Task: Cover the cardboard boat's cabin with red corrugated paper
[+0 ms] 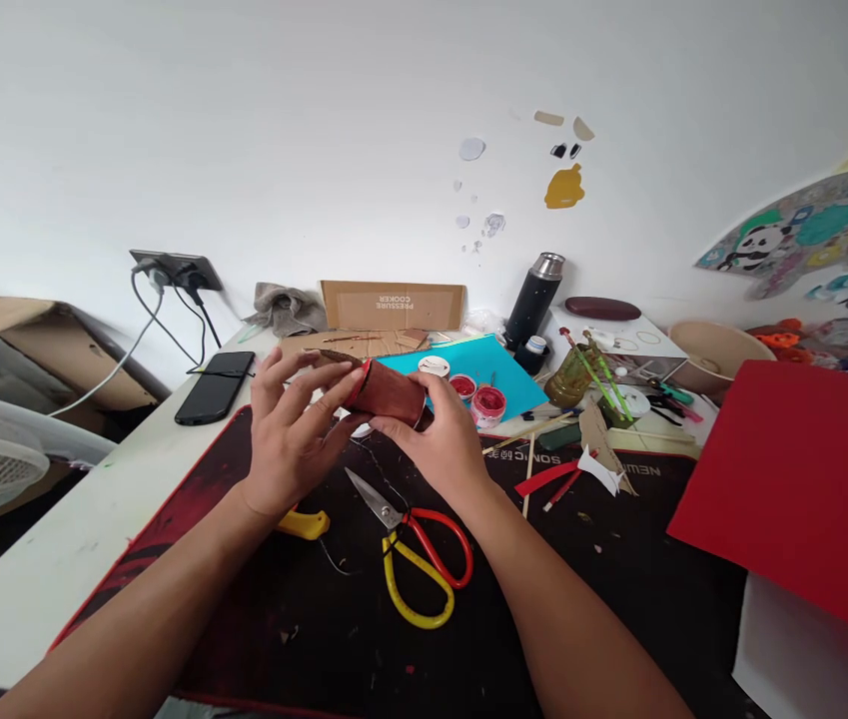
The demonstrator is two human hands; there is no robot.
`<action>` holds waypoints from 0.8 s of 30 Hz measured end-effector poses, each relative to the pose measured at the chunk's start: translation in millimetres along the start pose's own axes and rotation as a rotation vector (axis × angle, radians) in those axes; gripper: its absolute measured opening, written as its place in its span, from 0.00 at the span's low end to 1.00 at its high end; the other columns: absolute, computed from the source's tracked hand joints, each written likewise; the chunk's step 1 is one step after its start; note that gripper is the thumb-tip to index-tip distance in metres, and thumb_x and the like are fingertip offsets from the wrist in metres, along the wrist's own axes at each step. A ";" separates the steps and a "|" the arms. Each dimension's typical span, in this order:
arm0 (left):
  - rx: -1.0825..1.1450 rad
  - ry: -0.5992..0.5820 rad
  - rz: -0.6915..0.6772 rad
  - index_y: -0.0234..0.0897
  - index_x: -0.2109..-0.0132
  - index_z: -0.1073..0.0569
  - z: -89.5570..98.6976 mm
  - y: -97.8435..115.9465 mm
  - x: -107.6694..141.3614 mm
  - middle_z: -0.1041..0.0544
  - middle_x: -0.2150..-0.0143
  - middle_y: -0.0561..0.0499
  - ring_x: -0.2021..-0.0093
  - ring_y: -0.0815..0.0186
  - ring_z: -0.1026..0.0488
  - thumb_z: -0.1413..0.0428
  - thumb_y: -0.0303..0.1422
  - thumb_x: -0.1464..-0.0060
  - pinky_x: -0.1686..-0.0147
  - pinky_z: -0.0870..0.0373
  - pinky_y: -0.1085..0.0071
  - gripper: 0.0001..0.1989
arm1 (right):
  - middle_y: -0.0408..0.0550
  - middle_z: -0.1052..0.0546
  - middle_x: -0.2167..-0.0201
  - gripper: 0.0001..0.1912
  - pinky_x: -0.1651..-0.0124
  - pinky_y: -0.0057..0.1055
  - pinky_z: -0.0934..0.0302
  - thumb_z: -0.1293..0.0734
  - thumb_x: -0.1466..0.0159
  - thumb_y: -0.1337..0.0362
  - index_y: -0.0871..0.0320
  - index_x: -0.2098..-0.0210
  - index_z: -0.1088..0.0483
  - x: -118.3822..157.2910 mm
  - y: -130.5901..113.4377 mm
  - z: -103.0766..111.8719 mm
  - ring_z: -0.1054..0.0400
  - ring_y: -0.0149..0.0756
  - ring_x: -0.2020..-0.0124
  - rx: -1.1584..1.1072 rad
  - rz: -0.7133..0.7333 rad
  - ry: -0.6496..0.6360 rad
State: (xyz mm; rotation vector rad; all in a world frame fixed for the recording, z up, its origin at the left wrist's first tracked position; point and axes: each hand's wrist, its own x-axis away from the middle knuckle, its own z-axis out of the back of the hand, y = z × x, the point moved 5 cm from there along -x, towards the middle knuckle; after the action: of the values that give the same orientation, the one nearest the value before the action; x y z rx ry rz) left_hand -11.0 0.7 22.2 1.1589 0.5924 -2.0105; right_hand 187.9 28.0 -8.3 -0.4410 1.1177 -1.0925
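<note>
A reddish-brown cylinder (pixel 392 392) lies sideways between my hands above the dark mat, a bright red strip round its left part. My right hand (pixel 453 434) grips its right end, thumb below. The fingers of my left hand (pixel 296 424) are bent over its left end, with the thumb beneath; part of that end is hidden behind them. Under my hands, scissors (pixel 392 517) with one red and one yellow handle lie slightly open on the mat. A yellow handle (pixel 305 524) of some tool shows below my left wrist.
Open pots of red paint (pixel 488 402) stand on a blue sheet (pixel 513 374). Behind are a black thermos (pixel 535 300) and a cardboard piece (pixel 394 305). A phone (pixel 215 387) lies left. Brushes in a jar (pixel 571 379), paper scraps (pixel 599 469) and a red sheet (pixel 805 499) occupy the right.
</note>
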 end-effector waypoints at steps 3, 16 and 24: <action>0.076 0.046 0.155 0.57 0.20 0.38 1.1 -13.0 2.7 0.25 0.28 0.39 0.27 0.41 0.31 0.30 0.41 0.35 0.25 0.39 0.35 0.42 | 0.53 0.16 0.47 0.28 0.45 0.49 0.25 0.18 0.37 0.45 0.50 0.46 0.25 -0.8 0.8 0.8 0.20 0.54 0.47 -0.033 -0.043 -0.007; 1.158 -0.258 0.759 0.47 0.24 0.34 -36.6 -21.3 8.1 0.21 0.30 0.35 0.33 0.45 0.21 0.31 0.52 0.37 0.37 0.21 0.50 0.41 | 0.53 0.15 0.48 0.28 0.46 0.46 0.24 0.20 0.37 0.42 0.51 0.47 0.26 4.0 -2.1 -6.1 0.19 0.53 0.47 -0.176 -0.128 -0.066; 1.427 -0.110 1.153 0.41 0.38 0.19 -39.6 -33.4 16.7 0.13 0.44 0.40 0.44 0.45 0.15 0.27 0.47 0.44 0.43 0.18 0.53 0.30 | 0.57 0.17 0.42 0.33 0.39 0.48 0.28 0.29 0.30 0.35 0.53 0.39 0.26 5.1 -5.7 -11.8 0.22 0.53 0.40 -0.379 -0.118 -0.221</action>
State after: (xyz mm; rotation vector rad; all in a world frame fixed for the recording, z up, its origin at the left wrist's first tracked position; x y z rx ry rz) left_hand -21.1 42.9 -10.6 1.4966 -1.5192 -1.1843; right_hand 175.0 23.6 -11.5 -0.9149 1.1119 -0.9064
